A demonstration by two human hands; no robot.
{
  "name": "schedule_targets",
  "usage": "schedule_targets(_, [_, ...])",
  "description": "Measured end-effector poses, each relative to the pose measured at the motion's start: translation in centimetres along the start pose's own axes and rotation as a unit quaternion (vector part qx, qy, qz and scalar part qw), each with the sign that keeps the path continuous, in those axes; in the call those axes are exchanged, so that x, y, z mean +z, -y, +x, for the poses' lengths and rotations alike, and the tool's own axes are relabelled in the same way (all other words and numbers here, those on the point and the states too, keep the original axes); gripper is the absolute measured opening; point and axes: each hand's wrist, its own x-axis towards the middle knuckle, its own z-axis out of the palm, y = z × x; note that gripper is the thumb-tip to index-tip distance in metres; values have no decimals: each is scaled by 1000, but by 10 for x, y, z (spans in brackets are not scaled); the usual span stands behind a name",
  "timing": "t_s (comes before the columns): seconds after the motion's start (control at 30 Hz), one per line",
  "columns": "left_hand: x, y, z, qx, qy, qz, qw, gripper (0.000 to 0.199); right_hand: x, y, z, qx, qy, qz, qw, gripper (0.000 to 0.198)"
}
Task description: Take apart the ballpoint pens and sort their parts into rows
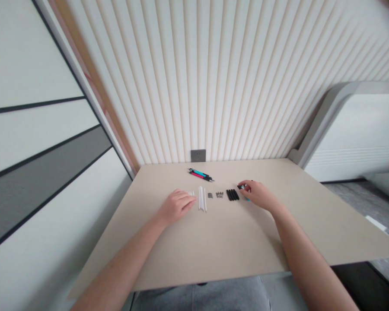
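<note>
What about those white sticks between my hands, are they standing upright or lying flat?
Lying flat: the white sticks stretch side by side along the tabletop, near the left hand.

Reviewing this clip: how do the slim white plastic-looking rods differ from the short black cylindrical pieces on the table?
Colour: the slim white rods are white, while the short black cylindrical pieces are black.
Shape: the rods are longer and thinner; the black pieces are shorter and thicker.
Place: the rods lie nearer the left hand, the black pieces nearer the right hand.
Shared: both groups lie side by side on the beige table.
</note>
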Motion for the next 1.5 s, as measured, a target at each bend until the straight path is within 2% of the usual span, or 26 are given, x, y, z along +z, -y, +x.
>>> schedule_targets(0.23, [1,0,0,-4,-2,-8,1000,19,7,2,1,-9,27,-46,999,31])
schedule_targets(0.57, [3,3,-2,-2,7,-5,1000,19,11,2,3,-10,33,-68,997,30])
schedule_targets(0.83, [2,2,-1,2,16,-4,1000,22,10,0,3,-6,2,-76,997,29])
schedule_targets(1.5, [1,3,-1,5,27,-7,1000,20,14,0,5,-16,8,-72,997,28])
